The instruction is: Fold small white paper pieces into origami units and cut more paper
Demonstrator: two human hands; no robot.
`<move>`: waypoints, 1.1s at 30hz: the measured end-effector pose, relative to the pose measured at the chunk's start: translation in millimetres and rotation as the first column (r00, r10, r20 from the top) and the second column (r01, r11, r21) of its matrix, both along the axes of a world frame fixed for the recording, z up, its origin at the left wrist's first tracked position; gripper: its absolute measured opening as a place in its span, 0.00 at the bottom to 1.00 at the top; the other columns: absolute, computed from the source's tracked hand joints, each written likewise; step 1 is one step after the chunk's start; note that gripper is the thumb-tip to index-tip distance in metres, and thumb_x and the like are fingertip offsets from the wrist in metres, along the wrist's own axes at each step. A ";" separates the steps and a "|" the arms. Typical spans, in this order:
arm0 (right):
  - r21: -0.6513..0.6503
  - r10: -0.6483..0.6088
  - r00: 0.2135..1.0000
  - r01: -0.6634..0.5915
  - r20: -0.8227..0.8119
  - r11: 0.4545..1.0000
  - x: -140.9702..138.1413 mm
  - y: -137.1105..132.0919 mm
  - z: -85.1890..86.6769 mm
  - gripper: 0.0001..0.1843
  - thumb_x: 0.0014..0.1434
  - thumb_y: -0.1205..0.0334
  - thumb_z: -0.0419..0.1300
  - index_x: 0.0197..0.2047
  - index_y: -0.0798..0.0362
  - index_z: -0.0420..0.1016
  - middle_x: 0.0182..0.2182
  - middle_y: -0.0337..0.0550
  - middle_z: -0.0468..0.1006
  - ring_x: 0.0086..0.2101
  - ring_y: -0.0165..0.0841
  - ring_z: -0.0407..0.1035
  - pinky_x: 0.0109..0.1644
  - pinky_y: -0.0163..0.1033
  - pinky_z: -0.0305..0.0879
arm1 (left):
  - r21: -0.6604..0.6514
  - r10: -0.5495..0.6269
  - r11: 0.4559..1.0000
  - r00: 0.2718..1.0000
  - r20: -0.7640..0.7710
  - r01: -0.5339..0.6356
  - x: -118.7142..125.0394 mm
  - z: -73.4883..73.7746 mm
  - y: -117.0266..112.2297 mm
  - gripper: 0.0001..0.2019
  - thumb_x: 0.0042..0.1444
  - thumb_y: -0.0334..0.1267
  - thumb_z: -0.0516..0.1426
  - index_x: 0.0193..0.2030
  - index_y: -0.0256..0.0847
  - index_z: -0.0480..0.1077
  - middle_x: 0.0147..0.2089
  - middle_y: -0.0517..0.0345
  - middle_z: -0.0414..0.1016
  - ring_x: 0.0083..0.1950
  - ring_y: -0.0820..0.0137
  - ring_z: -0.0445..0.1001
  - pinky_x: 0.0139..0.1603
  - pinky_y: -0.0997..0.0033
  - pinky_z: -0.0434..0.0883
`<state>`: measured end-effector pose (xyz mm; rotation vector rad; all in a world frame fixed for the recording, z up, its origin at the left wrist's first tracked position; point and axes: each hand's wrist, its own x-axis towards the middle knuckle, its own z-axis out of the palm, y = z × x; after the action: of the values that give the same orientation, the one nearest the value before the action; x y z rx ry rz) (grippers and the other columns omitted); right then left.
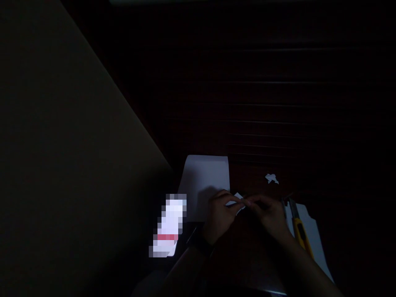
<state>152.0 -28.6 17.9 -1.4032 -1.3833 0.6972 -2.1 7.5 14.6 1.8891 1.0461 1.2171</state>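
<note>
on my feed the two hands are close together, fingertips nearly meeting: the left hand (221, 212) pinches one side of a small folded paper (238, 196) and the right hand (271, 215) pinches the other, so the piece sits between them. behind the left hand i see a white sheet (208, 173); to that hand's left glows a bright screen (168, 222), blurred into blocks. beyond the right hand lies a folded white scrap (271, 178). just right of that hand, i make out a yellow cutter (299, 231) resting on pale paper (318, 239).
</note>
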 end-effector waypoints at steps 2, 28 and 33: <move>-0.005 -0.020 1.000 0.020 0.010 1.000 -0.4 -0.1 0.4 0.08 0.53 0.56 0.61 0.30 0.50 0.77 0.30 0.41 0.80 0.32 0.37 0.73 0.39 0.40 0.67 | -0.020 -0.003 1.000 1.000 0.010 0.003 0.0 -1.5 0.2 0.05 0.49 0.40 0.62 0.27 0.42 0.76 0.30 0.56 0.73 0.32 0.69 0.71 0.33 0.71 0.66; 0.040 -0.150 0.987 0.148 0.055 0.988 -11.7 -1.6 -12.7 0.08 0.57 0.58 0.57 0.32 0.50 0.73 0.29 0.40 0.78 0.31 0.36 0.71 0.36 0.38 0.64 | -0.372 0.075 0.928 0.955 0.288 0.039 6.4 -2.4 1.2 0.12 0.40 0.35 0.64 0.28 0.39 0.64 0.23 0.64 0.67 0.25 0.75 0.67 0.23 0.79 0.61; 0.035 -0.150 0.988 0.149 0.022 0.988 -12.2 -1.4 -12.8 0.09 0.57 0.56 0.56 0.32 0.51 0.73 0.29 0.42 0.78 0.32 0.37 0.71 0.37 0.38 0.64 | -0.418 0.071 0.903 0.927 0.368 0.097 5.8 -2.4 2.7 0.16 0.38 0.36 0.66 0.26 0.39 0.61 0.19 0.69 0.60 0.20 0.80 0.60 0.20 0.81 0.55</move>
<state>139.7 -30.0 5.1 -1.4766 -1.2877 0.5589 3.7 10.2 12.2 1.2601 0.9873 1.1649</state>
